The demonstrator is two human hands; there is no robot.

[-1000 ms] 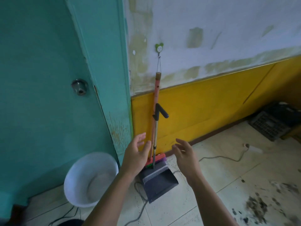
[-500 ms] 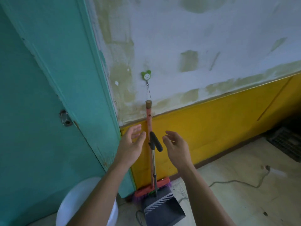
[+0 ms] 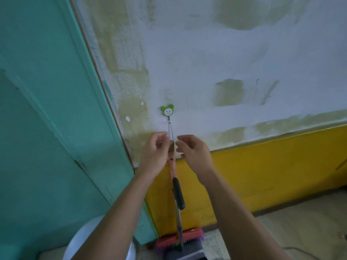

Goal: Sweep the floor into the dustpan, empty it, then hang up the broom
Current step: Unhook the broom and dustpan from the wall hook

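The broom hangs against the wall by a thin string loop from a green smiley hook. Its pink handle runs down to a red head with purple bristles near the floor. In front of it stands the dustpan, whose metal rod ends in a black grip. My left hand and my right hand are raised on either side of the broom's brown top cap. Both hands have curled fingers close to the string. Whether either one touches the string or cap is unclear.
A teal door and frame fill the left side. Below it, behind my left forearm, sits a white basin. The wall is patchy white above and yellow below. Pale floor tiles show at the lower right.
My view has tilted up the wall. Both hands have risen from beside the dustpan's black grip to the top of the broom handle, and their fingers have curled inward.
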